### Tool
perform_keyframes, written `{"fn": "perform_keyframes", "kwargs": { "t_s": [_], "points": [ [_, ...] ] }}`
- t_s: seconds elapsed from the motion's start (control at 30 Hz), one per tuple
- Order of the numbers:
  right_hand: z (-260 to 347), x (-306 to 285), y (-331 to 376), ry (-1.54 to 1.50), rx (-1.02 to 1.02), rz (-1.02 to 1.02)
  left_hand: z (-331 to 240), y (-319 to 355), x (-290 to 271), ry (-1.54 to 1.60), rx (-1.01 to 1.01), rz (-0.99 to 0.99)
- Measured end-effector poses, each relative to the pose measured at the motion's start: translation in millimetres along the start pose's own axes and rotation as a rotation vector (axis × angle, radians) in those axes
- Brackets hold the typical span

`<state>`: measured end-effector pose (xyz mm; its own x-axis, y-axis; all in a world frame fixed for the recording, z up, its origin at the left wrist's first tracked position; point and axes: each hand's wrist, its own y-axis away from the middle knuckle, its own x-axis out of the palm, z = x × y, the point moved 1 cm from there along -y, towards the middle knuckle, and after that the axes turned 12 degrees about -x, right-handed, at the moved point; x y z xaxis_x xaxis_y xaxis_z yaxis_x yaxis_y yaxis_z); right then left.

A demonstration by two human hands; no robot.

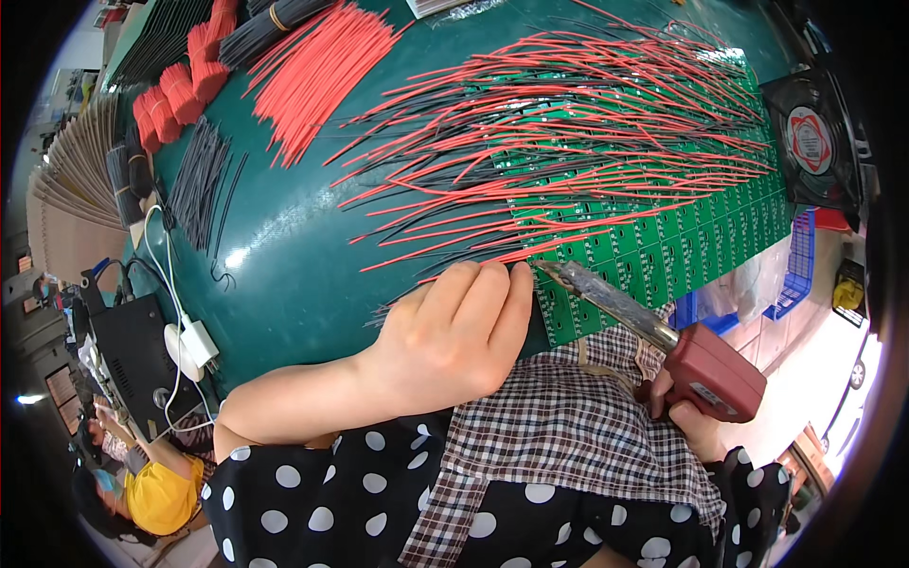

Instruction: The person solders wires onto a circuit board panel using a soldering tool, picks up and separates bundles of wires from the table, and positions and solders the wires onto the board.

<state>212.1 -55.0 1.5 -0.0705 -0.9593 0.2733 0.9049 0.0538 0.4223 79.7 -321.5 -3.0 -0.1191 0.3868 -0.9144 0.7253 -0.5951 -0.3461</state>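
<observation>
A panel of green circuit boards (653, 260) lies on the table, with many red and black wires (568, 180) running leftward from it. My left hand (454, 327) is closed at the panel's near left edge, its fingertips pinched on a red wire (516, 256). In my right hand (686, 417) is a soldering gun (715, 374) with a dark red body. Its metal barrel points left, and the tip is close to my left fingertips over the boards. Part of my right hand is hidden behind the gun's body.
Loose red wires (322, 80) and black wires (199, 180) lie at the back left beside tied red bundles (180, 90). A black fan (810, 137) stands at the right. Below it is a blue basket (795, 265). A white plug adapter (197, 343) and black box (133, 360) sit at left.
</observation>
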Motion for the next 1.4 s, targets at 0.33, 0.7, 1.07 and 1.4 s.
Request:
{"fn": "perform_keyframes", "kwargs": {
  "t_s": [0.33,0.7,1.07,1.4],
  "points": [
    [-9.3,-14.2,-3.0,0.304,-0.159,0.155,1.0,0.5,2.0,-0.018,0.024,-0.021],
    [-8.4,-11.6,8.2,0.136,0.017,-0.015,-0.5,0.0,1.4,-0.021,0.005,-0.023],
    [-5.2,-5.5,4.0,0.101,0.044,0.054,-0.5,-0.1,1.5,-0.006,0.003,-0.022],
    [-4.1,-2.3,-1.4,0.022,-0.176,0.122,-0.7,0.3,1.2,-0.011,-0.008,0.000]
  ]
}}
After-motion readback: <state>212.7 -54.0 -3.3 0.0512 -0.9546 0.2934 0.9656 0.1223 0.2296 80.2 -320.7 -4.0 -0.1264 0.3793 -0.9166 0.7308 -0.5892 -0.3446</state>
